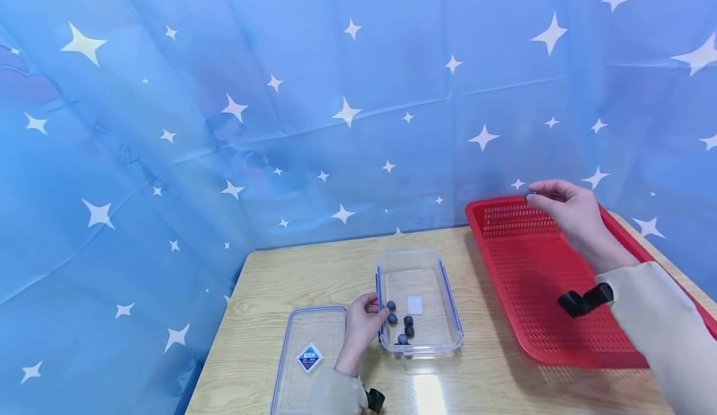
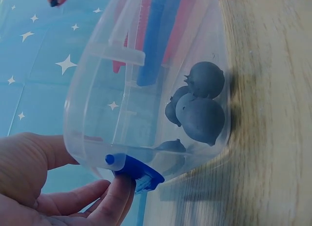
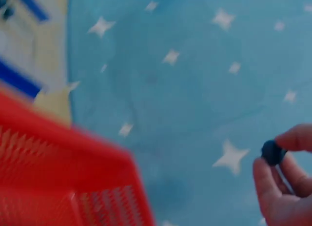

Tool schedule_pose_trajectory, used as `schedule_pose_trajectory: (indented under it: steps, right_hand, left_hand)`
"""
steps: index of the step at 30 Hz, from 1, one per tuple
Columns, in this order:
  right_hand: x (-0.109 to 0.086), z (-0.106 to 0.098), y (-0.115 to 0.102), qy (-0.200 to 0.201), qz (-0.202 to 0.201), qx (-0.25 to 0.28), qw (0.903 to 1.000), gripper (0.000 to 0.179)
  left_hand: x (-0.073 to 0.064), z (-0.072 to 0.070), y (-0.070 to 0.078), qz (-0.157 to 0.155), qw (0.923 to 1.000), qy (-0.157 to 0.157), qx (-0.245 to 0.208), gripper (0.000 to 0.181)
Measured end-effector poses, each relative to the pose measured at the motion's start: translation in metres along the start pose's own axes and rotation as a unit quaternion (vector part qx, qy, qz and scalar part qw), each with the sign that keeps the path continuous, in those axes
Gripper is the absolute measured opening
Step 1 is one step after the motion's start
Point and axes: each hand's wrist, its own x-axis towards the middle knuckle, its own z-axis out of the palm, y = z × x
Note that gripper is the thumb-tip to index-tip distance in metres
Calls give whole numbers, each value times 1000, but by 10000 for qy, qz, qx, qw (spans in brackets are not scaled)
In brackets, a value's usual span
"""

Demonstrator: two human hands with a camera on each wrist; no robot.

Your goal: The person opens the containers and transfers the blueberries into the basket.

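A clear plastic container (image 1: 431,281) with blue side latches (image 2: 139,172) stands on the table. Several blueberries (image 2: 201,119) lie on its floor, toward the near left. My left hand (image 1: 361,328) holds the container's left wall, thumb at the rim and fingertips against the latch. Up at the right, my right hand (image 1: 577,216) is raised over the far part of a red basket (image 1: 532,290). It pinches one small dark blueberry (image 3: 272,152) between thumb and fingertips. In the right wrist view that berry is apart from the basket, against the blue curtain.
Left of the container a clear lid (image 1: 316,328) with a blue-edged rim and a diamond label lies flat. The wood-grain table (image 1: 330,272) ends at a starry blue curtain (image 1: 313,147) behind and to the left. The basket's raised red rim borders the right side.
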Motion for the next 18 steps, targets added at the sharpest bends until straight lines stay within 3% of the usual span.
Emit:
schedule_pose_trajectory:
  steps: [7, 12, 16, 18]
  right_hand:
    - [24, -5, 34, -214, 18, -6, 9998, 37]
    - [36, -4, 58, -480, -171, 254, 9984, 28]
    - [39, -3, 73, -717, -78, 994, 9924, 19]
    - [40, -2, 78, -908, 44, 1662, 9819, 16]
  left_hand:
    - [0, 1, -2, 18, 10000, -14, -17, 34]
    - [-1, 1, -2, 35, 10000, 0, -43, 34]
    - [0, 1, -3, 84, 10000, 4, -22, 35]
    - [0, 0, -3, 93, 10000, 24, 13, 35]
